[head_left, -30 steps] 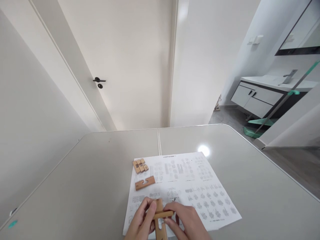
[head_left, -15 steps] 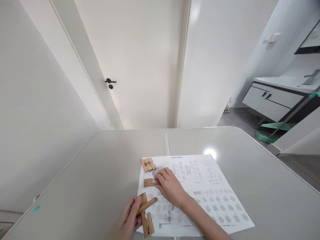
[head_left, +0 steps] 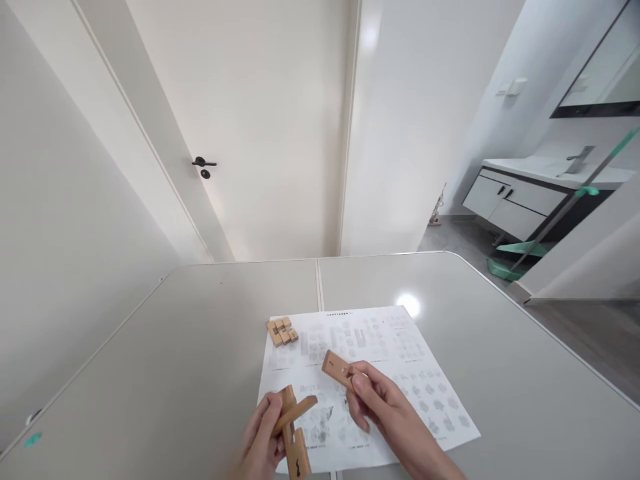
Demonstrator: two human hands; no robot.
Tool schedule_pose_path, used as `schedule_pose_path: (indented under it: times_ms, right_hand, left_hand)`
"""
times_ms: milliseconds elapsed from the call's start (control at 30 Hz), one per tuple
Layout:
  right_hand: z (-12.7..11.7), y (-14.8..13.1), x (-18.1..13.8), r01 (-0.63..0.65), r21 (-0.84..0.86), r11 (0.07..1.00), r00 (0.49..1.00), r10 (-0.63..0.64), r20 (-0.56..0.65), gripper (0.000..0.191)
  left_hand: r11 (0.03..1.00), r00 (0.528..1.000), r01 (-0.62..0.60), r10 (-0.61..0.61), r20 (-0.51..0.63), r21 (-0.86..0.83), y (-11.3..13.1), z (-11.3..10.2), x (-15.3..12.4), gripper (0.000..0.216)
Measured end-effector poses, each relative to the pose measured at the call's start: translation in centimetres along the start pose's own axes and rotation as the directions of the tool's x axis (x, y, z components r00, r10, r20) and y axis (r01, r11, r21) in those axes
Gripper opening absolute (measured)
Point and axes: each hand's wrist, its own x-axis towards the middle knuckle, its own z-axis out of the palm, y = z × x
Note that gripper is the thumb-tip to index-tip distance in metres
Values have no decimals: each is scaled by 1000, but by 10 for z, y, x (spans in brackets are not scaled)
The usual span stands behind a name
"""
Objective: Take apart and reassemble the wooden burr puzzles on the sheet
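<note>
My left hand (head_left: 263,430) is closed on two crossed wooden puzzle pieces (head_left: 296,433), one long and notched with a black mark on its lower end, the other a narrow bar slanting across it. Between the thumb and fingers of my right hand (head_left: 383,407) is another notched wooden puzzle piece (head_left: 336,368), raised above the paper with a small dark mark on its free end. A white instruction sheet (head_left: 400,360) with rows of grey diagrams lies under both hands. On its upper left corner rests a small cluster of wooden blocks (head_left: 282,331).
The grey table (head_left: 200,347) has a seam down its middle and a bright light reflection. Beyond its far edge stands a white door (head_left: 270,133) with a black handle (head_left: 204,163). At the right are a sink cabinet (head_left: 515,200) and a green broom and dustpan (head_left: 505,269).
My right hand has picked the notched piece up off the sheet and brought it nearer, turning it. My left hand keeps its hold on the crossed pieces. The camera view has shifted right.
</note>
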Motion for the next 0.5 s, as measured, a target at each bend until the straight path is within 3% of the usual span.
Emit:
schedule_pose_path:
  times_ms: [100,233,500]
  right_hand:
    - [0,-11,-13,-54,99,994,996,46,80,45]
    - [-2,-7,-17,-42,133,990,984,18,178,41]
    - [-6,14,-14,-170,312,935,941,59,333,39]
  left_hand:
    - [1000,999,26,-26,48,-8,-5,16,-4,63]
    - [998,997,56,-56,58,-4,-8,31,-12,66]
    - [993,988,108,-102,117,-52,-9,30,-19,57]
